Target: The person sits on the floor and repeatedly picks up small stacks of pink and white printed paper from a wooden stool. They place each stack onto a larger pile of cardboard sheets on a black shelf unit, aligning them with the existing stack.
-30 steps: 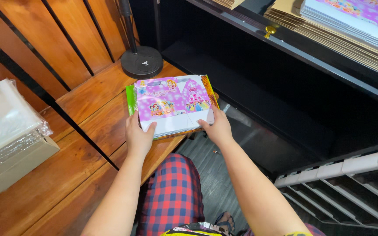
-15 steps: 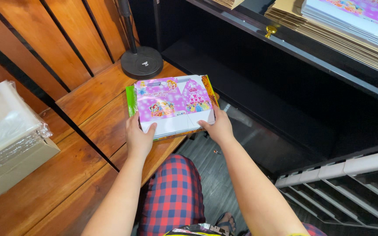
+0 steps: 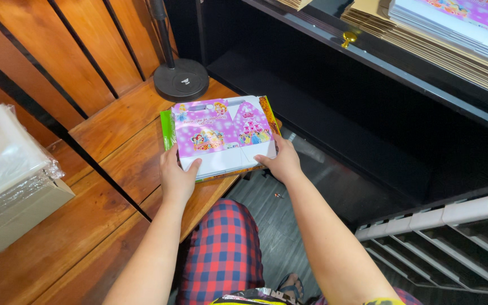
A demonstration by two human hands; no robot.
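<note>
Nothing has shifted: left hand [image 3: 177, 179] and right hand [image 3: 279, 162] still grip the flat cartons [image 3: 221, 135].

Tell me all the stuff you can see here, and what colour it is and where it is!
Flat printed cartons: a small pile, pink and purple on top, green and orange edges beneath, at the wooden bench edge.
Wooden bench: one, reddish brown, left side.
Round stand base: one, black, behind the pile.
Plastic-wrapped bundle: one, clear over pale card, far left.
Stacked card sheets: one pile, tan with pink tops, on the black shelf, top right.
White rack: one, bottom right.
Checked trousers: red and blue, bottom middle.
Left hand: on the pile's near left corner.
Right hand: on the pile's near right corner.
</note>
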